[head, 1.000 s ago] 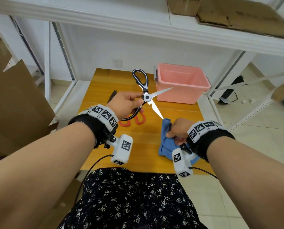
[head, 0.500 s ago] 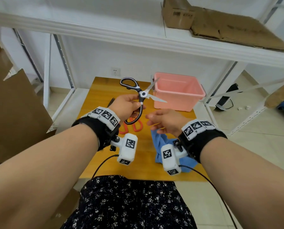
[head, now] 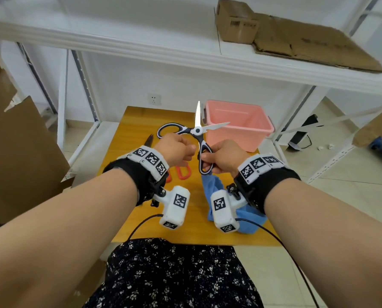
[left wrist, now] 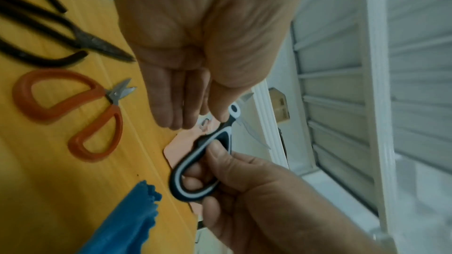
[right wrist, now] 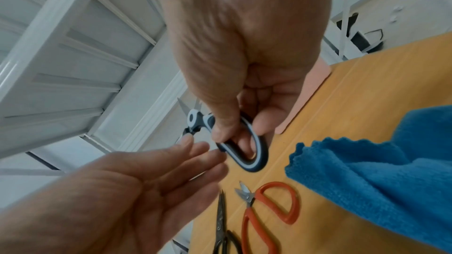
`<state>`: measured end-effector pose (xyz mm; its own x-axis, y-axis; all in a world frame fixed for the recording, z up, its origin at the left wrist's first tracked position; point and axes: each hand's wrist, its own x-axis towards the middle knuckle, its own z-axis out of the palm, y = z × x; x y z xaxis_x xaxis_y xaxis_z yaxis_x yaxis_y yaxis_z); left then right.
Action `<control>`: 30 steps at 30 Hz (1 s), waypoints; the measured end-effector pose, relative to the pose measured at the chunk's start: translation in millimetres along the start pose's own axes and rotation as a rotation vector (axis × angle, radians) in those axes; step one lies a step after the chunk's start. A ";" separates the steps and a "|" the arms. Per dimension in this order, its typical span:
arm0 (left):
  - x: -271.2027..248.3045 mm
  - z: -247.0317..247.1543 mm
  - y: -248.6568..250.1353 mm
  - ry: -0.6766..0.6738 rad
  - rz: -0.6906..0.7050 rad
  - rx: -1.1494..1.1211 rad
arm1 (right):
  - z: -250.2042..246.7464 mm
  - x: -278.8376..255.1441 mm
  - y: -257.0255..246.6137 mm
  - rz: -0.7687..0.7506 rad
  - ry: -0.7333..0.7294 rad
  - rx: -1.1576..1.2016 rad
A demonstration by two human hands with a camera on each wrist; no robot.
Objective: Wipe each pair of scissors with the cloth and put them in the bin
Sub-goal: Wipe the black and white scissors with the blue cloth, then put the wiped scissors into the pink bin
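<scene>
Black-and-white scissors [head: 197,130] are held up over the table with the blades spread, one pointing up and one toward the pink bin [head: 261,127]. My right hand [head: 208,158] grips the lower handle loop [right wrist: 252,154], fingers through it. The straight fingers of my left hand [head: 185,150] touch the scissors near the pivot [left wrist: 233,110]; the other loop lies behind that hand. The blue cloth [head: 250,218] lies on the table under my right wrist. Orange-handled scissors [left wrist: 73,107] and dark scissors [left wrist: 61,26] lie on the table at the left.
The wooden table [head: 139,121] stands under a white shelf [head: 185,54] with flattened cardboard [head: 297,38] on it. White rack posts flank the table. Cardboard sheets [head: 18,152] lean at the left. The bin stands at the table's far right corner.
My right hand let go of the cloth, rose and took the scissors' lower handle. The scissors turned so one blade points up. My left hand's grip loosened to straight fingers.
</scene>
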<state>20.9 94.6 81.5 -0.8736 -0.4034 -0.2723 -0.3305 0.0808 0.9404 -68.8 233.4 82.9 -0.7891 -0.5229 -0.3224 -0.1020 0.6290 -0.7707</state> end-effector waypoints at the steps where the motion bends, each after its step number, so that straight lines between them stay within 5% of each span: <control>1: -1.5 -2.4 2.2 0.033 0.018 0.046 | -3.3 0.0 2.0 0.004 0.016 -0.023; 6: 0.9 -24.9 11.2 0.390 0.189 0.350 | -19.5 -4.1 9.0 0.028 -0.028 -0.100; 12: 6.9 -36.6 3.8 0.153 0.080 0.475 | -25.7 -8.7 9.1 -0.001 -0.065 -0.093; 25: -1.2 -15.3 0.7 -0.063 -0.122 0.007 | -14.9 1.9 -2.4 0.012 0.084 0.219; 30: -0.8 -13.1 1.7 -0.066 -0.122 -0.092 | -15.9 4.4 -4.8 -0.012 0.085 0.144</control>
<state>25.7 83.2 86.0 -0.8515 -0.3445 -0.3952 -0.4036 -0.0503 0.9135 -81.4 237.3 93.9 -0.8373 -0.4755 -0.2697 -0.0285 0.5307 -0.8470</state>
